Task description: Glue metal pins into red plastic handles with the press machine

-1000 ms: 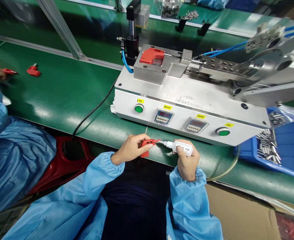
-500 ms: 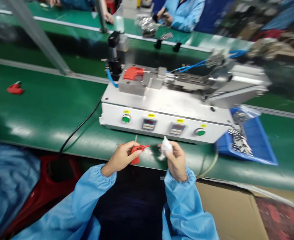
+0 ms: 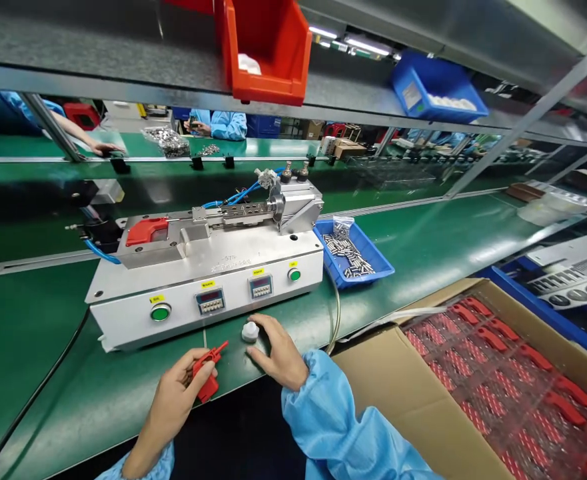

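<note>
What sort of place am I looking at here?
Most likely a factory assembly line: a long green bench carries a machine with green push buttons, a blue bin holds many small metal pins, and an open carton holds rows of red parts.

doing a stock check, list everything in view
workbench: 1, green, centre
machine: 1, white, on workbench
seated part: 1, red, on machine
tray: 1, blue, beside machine
pins: many, silver, in tray
shelf bins: 2, orange, blue, overhead
box: 1, brown, right
boxed parts: many, red, right
coworkers: several, blue-sleeved, across
held part: 1, red, foreground
bottle: 1, white, foreground
left grip: 1, blue-sleeved, around held part
right grip: 1, blue-sleeved, beside bottle
</note>
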`<act>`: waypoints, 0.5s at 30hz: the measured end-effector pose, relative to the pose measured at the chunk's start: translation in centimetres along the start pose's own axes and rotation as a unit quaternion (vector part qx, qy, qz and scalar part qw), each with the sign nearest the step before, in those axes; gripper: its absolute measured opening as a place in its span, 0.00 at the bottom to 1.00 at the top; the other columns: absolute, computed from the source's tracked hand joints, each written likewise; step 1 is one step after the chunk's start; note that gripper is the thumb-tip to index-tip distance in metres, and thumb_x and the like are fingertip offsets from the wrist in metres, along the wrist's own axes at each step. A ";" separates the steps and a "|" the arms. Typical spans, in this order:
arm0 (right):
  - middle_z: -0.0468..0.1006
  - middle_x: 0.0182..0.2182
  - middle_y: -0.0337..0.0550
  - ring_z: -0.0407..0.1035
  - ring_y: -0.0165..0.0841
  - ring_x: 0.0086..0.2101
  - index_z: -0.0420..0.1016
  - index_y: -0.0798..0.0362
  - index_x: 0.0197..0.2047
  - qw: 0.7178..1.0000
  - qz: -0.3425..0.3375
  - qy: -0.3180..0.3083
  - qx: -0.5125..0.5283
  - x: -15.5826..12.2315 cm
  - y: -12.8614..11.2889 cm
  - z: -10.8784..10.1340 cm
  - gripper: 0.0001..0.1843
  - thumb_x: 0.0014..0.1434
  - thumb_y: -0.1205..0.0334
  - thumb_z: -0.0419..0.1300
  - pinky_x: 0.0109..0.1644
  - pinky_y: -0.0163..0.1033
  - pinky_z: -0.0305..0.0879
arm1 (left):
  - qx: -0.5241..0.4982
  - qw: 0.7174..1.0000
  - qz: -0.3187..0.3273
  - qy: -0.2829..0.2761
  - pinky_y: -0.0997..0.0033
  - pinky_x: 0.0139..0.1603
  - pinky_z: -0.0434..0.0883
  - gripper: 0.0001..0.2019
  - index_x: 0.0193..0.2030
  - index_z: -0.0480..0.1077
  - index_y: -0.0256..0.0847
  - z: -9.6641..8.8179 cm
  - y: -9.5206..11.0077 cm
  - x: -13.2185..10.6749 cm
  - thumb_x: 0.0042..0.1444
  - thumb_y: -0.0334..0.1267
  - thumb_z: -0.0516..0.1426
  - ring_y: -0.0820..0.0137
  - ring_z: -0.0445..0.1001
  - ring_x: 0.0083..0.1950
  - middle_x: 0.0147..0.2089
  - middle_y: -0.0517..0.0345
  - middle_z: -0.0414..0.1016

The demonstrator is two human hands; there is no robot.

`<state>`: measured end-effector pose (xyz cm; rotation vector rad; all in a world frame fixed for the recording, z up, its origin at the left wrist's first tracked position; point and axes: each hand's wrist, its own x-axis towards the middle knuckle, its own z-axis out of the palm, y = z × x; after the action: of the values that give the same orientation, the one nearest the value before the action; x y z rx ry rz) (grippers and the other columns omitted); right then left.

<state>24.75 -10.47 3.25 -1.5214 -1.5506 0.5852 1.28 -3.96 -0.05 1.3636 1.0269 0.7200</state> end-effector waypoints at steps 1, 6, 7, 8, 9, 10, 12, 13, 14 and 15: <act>0.79 0.56 0.50 0.74 0.42 0.57 0.71 0.47 0.63 1.000 -0.013 0.016 -0.002 -0.3 -0.2 -0.9 0.24 0.64 0.61 0.64 0.63 0.49 0.72 | 0.001 1.000 -0.002 0.004 0.71 0.33 0.77 0.24 0.44 0.79 0.40 -0.3 -0.1 0.0 0.57 0.61 0.65 0.66 0.77 0.32 0.32 0.56 0.78; 0.84 0.47 0.47 0.78 0.39 0.46 0.80 0.49 0.51 0.989 -0.010 0.142 -0.044 1.6 0.0 -10.2 0.11 0.69 0.58 0.60 0.52 0.44 0.76 | 0.007 0.998 -0.004 0.064 0.72 0.31 0.76 0.28 0.42 0.79 0.40 -2.0 -0.4 0.0 0.54 0.66 0.65 0.65 0.77 0.31 0.32 0.55 0.79; 0.84 0.45 0.47 0.79 0.40 0.46 0.81 0.50 0.48 0.983 0.005 0.166 -0.075 3.0 0.6 -12.5 0.11 0.69 0.58 0.59 0.51 0.45 0.76 | 0.006 0.998 -0.003 0.070 0.72 0.30 0.76 0.29 0.41 0.79 0.39 -2.1 -0.4 0.0 0.54 0.67 0.65 0.66 0.76 0.31 0.31 0.55 0.78; 0.85 0.44 0.47 0.79 0.40 0.46 0.81 0.51 0.47 0.976 0.028 0.182 -0.120 4.7 1.4 -14.8 0.12 0.70 0.58 0.57 0.51 0.45 0.76 | 0.006 0.998 -0.001 0.069 0.71 0.30 0.75 0.29 0.41 0.78 0.39 -2.1 -0.4 0.0 0.54 0.67 0.65 0.66 0.76 0.30 0.31 0.55 0.78; 0.85 0.44 0.47 0.79 0.40 0.47 0.82 0.52 0.46 0.965 0.061 0.180 -0.180 6.6 2.2 -16.9 0.12 0.70 0.60 0.56 0.52 0.45 0.76 | 0.007 0.998 0.001 0.064 0.71 0.29 0.75 0.29 0.41 0.79 0.39 -2.0 -0.3 0.0 0.55 0.68 0.65 0.66 0.75 0.30 0.31 0.55 0.78; 0.85 0.44 0.47 0.79 0.40 0.47 0.82 0.52 0.46 0.948 0.103 0.160 -0.254 8.5 3.2 -18.8 0.13 0.69 0.63 0.55 0.53 0.44 0.75 | 0.009 0.998 0.003 0.058 0.71 0.29 0.75 0.29 0.42 0.79 0.39 -1.9 -0.3 0.0 0.55 0.67 0.64 0.66 0.75 0.30 0.31 0.55 0.78; 0.85 0.42 0.48 0.80 0.39 0.45 0.83 0.53 0.43 0.915 0.173 0.112 -0.347 11.7 5.0 -21.5 0.12 0.67 0.69 0.57 0.52 0.43 0.74 | 0.012 0.999 0.010 0.050 0.71 0.30 0.74 0.28 0.42 0.79 0.40 -1.7 -0.3 0.0 0.56 0.67 0.64 0.66 0.74 0.30 0.31 0.56 0.77; 0.85 0.39 0.48 0.80 0.39 0.43 0.83 0.54 0.40 0.904 0.191 0.099 -0.370 12.8 5.8 -22.3 0.09 0.67 0.69 0.59 0.51 0.43 0.75 | 0.013 0.999 0.014 0.051 0.70 0.30 0.74 0.28 0.42 0.79 0.40 -1.6 -0.4 0.0 0.56 0.67 0.64 0.66 0.74 0.30 0.31 0.56 0.78; 0.84 0.37 0.48 0.79 0.38 0.41 0.82 0.55 0.38 0.897 0.202 0.090 -0.383 13.6 6.6 -22.8 0.07 0.67 0.68 0.62 0.49 0.44 0.75 | 0.013 0.998 0.017 0.055 0.70 0.31 0.74 0.28 0.42 0.79 0.40 -1.6 -0.5 0.1 0.57 0.66 0.64 0.65 0.75 0.31 0.31 0.55 0.78; 0.83 0.36 0.47 0.79 0.37 0.39 0.81 0.55 0.38 0.893 0.204 0.086 -0.391 14.0 7.2 -23.0 0.06 0.67 0.65 0.64 0.49 0.44 0.76 | 0.014 0.998 0.019 0.058 0.69 0.31 0.75 0.28 0.42 0.79 0.40 -1.6 -0.6 0.2 0.57 0.67 0.64 0.65 0.75 0.31 0.31 0.55 0.78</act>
<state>49.34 -1.37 12.76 -2.4700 -1.3926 0.0055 -0.15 -3.19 -0.51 1.3821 1.1085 0.8247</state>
